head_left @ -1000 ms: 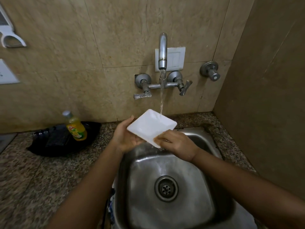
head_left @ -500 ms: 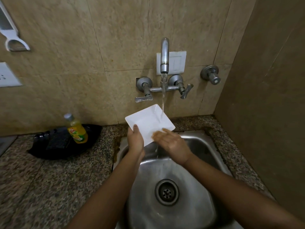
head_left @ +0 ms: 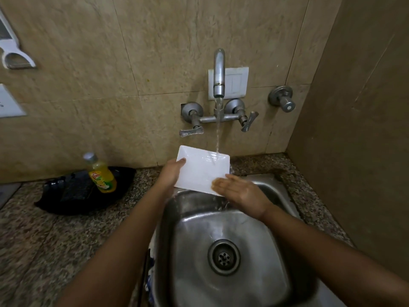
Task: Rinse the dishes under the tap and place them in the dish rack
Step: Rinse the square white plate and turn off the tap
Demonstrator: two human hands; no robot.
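Your left hand (head_left: 170,175) grips the white plate (head_left: 202,171) by its left edge; your right hand (head_left: 240,192) lies flat on its near corner, under the running tap (head_left: 219,72).

Right hand (head_left: 242,194) fingers (head_left: 222,185) blur on the plate (head_left: 202,171).

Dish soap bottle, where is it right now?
In the head view, the dish soap bottle stands on a black tray on the counter, by the wall, left of the sink and the left hand.
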